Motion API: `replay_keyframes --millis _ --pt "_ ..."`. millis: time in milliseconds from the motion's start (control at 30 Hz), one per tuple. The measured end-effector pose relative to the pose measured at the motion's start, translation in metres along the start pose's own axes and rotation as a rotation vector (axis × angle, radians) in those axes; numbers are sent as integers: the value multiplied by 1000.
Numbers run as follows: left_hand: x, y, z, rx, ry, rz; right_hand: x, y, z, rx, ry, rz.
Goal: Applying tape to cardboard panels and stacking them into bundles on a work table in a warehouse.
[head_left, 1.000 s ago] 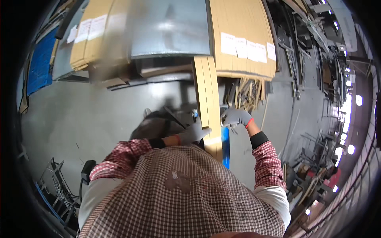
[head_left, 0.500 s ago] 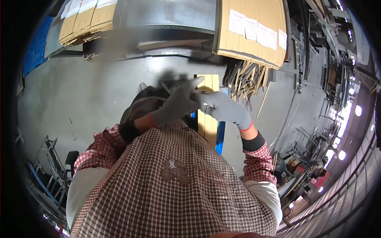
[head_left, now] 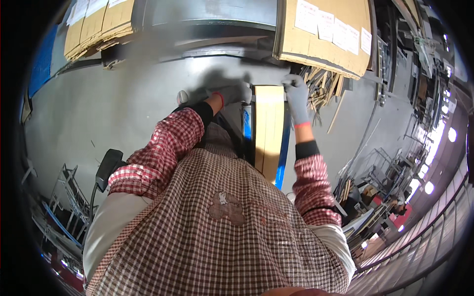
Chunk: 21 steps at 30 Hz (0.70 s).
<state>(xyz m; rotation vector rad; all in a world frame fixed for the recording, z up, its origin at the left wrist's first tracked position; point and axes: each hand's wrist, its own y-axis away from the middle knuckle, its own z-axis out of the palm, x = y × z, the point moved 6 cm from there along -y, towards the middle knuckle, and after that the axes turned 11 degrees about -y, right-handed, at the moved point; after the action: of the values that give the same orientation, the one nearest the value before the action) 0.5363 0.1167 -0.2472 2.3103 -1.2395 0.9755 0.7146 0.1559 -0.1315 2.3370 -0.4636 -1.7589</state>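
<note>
A long stack of tan cardboard strips (head_left: 269, 128) lies on a narrow stand with blue sides (head_left: 283, 160), in front of my body. My left hand (head_left: 236, 92), in a grey glove with a red cuff, is at the far left corner of the stack. Its fingers are dark and blurred, so their grip is hard to read. Past the far right corner is my right hand (head_left: 297, 98), gloved the same way. Its fingers are curled together, and whatever may be between them is too small to name.
Beyond the stack stands a grey metal-topped bench (head_left: 212, 12). A large bundle of cardboard sheets (head_left: 326, 47) with white papers is at the far right, with thin loose strips (head_left: 323, 91) beneath it. More cardboard (head_left: 98, 24) stands far left. Metal frames (head_left: 69, 197) are at the left.
My hands were together over the stack and have moved apart, the left to its left corner, the right farther away and to the right. The strips now show uncovered between them.
</note>
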Motion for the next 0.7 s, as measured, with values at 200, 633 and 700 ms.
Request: replay_keyframes --millis 200,633,700 --pt "11 35 -67 -293 418 -543 -56 112 44 97 800 -125" --pt "133 -70 -73 -10 103 -406 -116 123 -72 312 424 -368" --pt "134 -69 -64 64 -300 -386 -112 100 -14 -259 475 -53"
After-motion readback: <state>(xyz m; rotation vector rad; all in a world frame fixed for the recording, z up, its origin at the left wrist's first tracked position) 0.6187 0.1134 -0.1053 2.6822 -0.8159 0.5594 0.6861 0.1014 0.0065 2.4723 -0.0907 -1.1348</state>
